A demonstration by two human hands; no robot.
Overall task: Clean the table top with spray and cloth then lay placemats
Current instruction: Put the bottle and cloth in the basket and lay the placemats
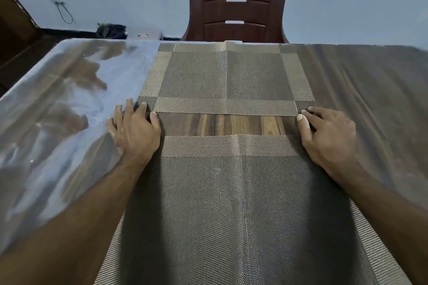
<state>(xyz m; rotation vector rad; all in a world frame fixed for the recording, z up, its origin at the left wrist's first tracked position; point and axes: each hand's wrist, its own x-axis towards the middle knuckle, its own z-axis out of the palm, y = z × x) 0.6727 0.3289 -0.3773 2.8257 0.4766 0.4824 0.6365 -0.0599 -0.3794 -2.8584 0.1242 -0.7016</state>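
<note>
The wood-grain table top (227, 124) carries two woven placemats laid end to end with a strip of bare wood between them: the near placemat (231, 203), a grey-brown mesh with a lighter border band and a centre crease, runs toward the camera, and the far placemat (222, 76), of the same weave and border, reaches the table's far edge in front of a brown plastic chair (238, 2). The left hand (134, 132) lies flat with fingers spread, fingertips on the far placemat's near left corner. The right hand (326, 134) has its fingers bent down onto the near right corner of the same mat, thumb alongside the edge.
</note>
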